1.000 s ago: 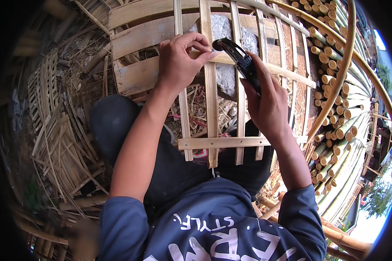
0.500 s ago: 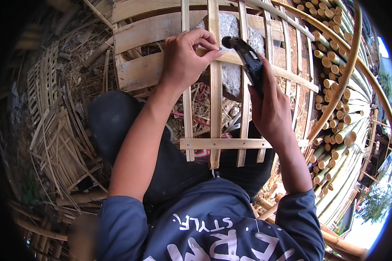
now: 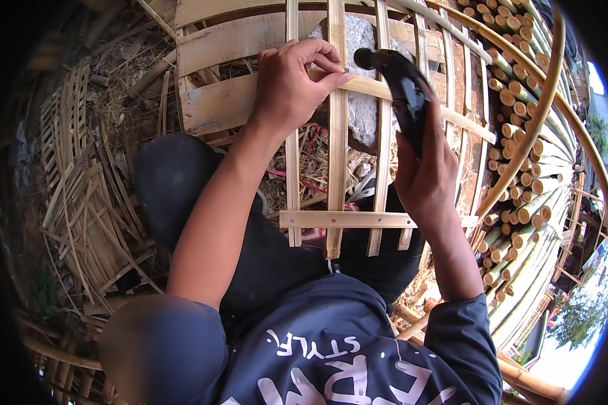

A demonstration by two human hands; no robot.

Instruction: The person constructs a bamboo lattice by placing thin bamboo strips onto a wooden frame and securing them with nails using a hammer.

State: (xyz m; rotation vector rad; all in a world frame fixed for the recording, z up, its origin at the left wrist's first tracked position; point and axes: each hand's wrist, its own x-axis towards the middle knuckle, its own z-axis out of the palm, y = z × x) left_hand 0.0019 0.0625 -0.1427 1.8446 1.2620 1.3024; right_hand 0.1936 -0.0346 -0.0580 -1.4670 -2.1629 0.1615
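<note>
My left hand [image 3: 292, 84] is closed in a pinch at a small nail [image 3: 346, 71], whose dark head shows by the fingertips. It rests where a bamboo cross strip [image 3: 456, 120] lies over a long bamboo slat [image 3: 336, 155]. In my right hand [image 3: 429, 179] is a black claw hammer [image 3: 405, 91], its head raised just right of the nail. Several slats form a lattice frame, joined at the near end by another cross strip [image 3: 317, 219] with nail heads in it. Under the lattice sits a grey stone [image 3: 365, 121].
A wooden plank platform [image 3: 216, 108] lies beyond my left hand. Cut bamboo poles [image 3: 520, 182] are stacked on the right, with a curved pole [image 3: 544, 115] in front. Split bamboo strips [image 3: 91, 223] litter the left. My dark-trousered knee [image 3: 175, 175] is beside the lattice.
The hammer and my right hand have shifted right and slightly away from the nail. My left hand keeps its pinch. A blurred rounded shape has come further in at the lower left.
</note>
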